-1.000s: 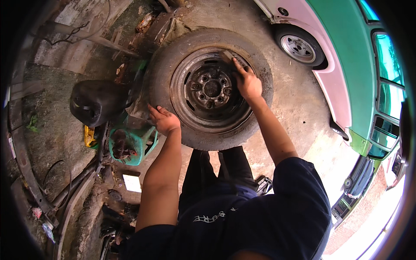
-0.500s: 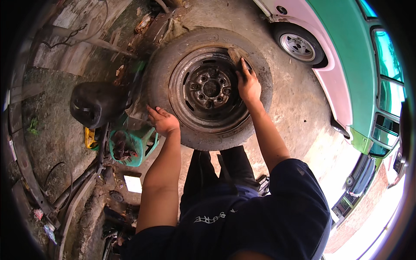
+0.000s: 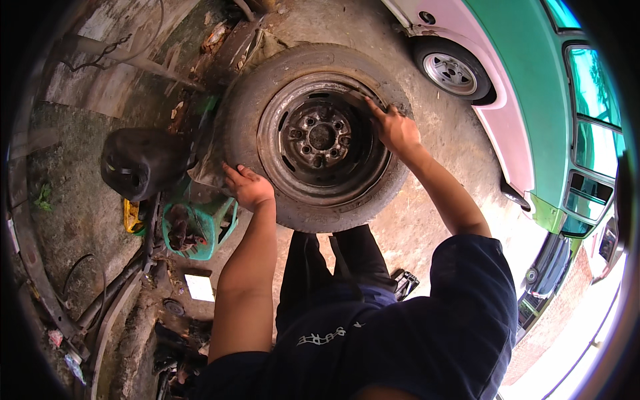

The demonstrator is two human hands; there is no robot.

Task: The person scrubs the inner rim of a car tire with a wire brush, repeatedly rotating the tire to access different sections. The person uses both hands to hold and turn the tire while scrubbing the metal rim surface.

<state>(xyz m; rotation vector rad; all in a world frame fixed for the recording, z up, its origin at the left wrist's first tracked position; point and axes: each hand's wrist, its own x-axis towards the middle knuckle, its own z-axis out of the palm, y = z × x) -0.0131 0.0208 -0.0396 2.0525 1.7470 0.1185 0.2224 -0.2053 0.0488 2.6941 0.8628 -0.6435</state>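
Note:
A worn tyre on a dirty, dark steel wheel rim (image 3: 323, 193) is in front of me, its face toward me. My left hand (image 3: 249, 188) lies at the tyre's lower left edge, fingers spread over the rubber. At the upper right of the rim, my right hand (image 3: 397, 130) has its index finger stretched along the rim's inner lip. It presses a flat brown piece there; the piece is blurred and mostly covered, so I cannot tell its kind. The hub centre shows a round hole ringed by bolt holes.
Left of the tyre is a dark, rounded tank-like object (image 3: 143, 163), above a green plastic crate (image 3: 212, 243) with dark things in it. A pink-and-green vehicle (image 3: 517, 100) stands at the right. Metal bars and scrap line the left wall.
My right hand has moved slightly right and down along the rim, its elbow swinging outward, with the flat brown piece. My left hand stays on the tyre.

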